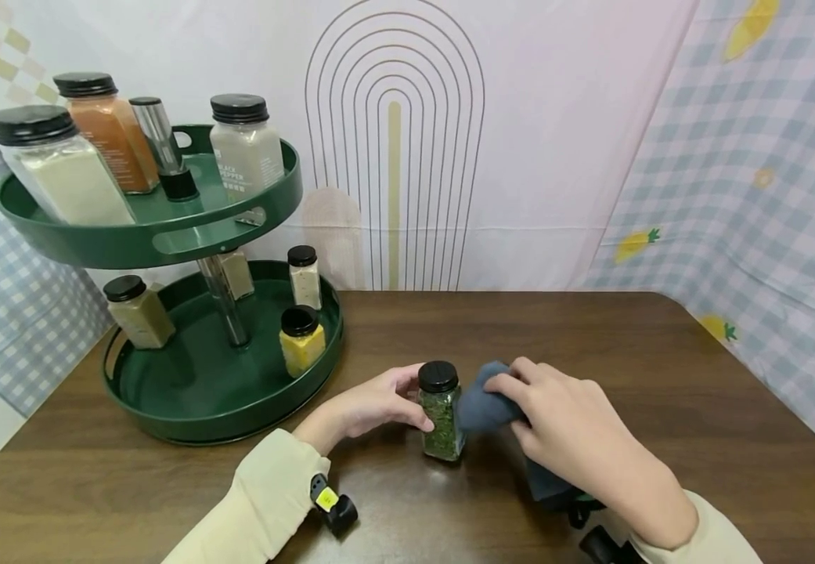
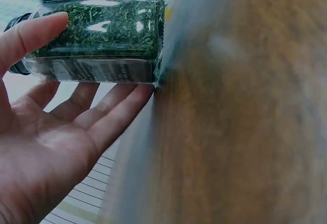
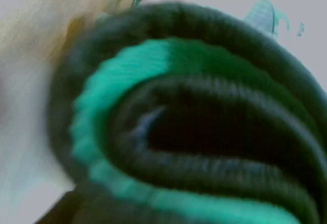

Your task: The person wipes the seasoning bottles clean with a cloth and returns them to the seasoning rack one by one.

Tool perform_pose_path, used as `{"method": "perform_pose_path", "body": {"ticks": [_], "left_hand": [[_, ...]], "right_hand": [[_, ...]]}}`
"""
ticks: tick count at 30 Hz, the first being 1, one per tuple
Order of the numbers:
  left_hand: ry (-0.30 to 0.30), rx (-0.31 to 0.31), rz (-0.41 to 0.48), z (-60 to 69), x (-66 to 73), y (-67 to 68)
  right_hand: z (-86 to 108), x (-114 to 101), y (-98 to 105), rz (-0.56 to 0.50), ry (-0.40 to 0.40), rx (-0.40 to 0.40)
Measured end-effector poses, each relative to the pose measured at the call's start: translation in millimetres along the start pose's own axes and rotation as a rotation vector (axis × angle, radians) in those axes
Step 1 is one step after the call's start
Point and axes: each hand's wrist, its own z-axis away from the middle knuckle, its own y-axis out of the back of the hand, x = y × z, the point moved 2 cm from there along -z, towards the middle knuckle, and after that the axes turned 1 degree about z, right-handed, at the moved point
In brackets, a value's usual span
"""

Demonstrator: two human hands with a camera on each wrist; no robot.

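Note:
A small glass jar of dried green herbs (image 1: 442, 427) with a black lid stands upright on the table. My left hand (image 1: 373, 407) holds it from the left, thumb on the near side and fingers behind. In the left wrist view the herb jar (image 2: 102, 27) lies between thumb and fingers of the left hand (image 2: 56, 142). My right hand (image 1: 567, 427) pinches a bunched grey-blue cloth (image 1: 485, 403) against the jar's right side. Folds of the cloth (image 3: 122, 76), dark with a green layer, fill the right wrist view and hide the right fingers there.
At left stands a two-tier green rack. Its upper tray (image 1: 217, 239) carries large jars, including an orange one (image 1: 114, 141), and a metal-topped grinder (image 1: 159, 141). The lower tray (image 1: 196, 399) holds several small jars, one yellow (image 1: 301, 345). A wooden table (image 1: 632, 352) lies beneath.

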Motion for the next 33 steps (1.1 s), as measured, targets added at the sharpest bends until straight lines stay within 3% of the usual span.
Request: {"method": "perform_pose_path", "body": {"ticks": [3,7,11,17,25,33], "left_hand": [[0.011,0.021,0.035,1.7,-1.8,2.3],[0.033,0.051,0.056,2.9,-1.4,3.4],[0.038,0.060,0.033,1.1,0.2,-0.3],[0.049,0.088,0.062,-0.8,-1.9,-3.9],[0.062,0.102,0.152,-3.6,-8.2,0.4],[0.045,0.087,0.134,-2.9,-7.1,-0.5]], "right_hand": [[-2.1,-3.6,0.0,-0.042,-0.001,0.125],[-4.0,-9.2,-2.2,-0.108,0.018,0.236],[-4.7,-15.7,-6.1,-0.128,0.046,0.270],[-4.1,-22.2,-13.4,-0.082,0.083,0.197],[-0.4,-24.2,-18.4,-0.071,0.145,-0.014],[2.9,-20.8,-23.4,-0.059,0.185,-0.198]]}}
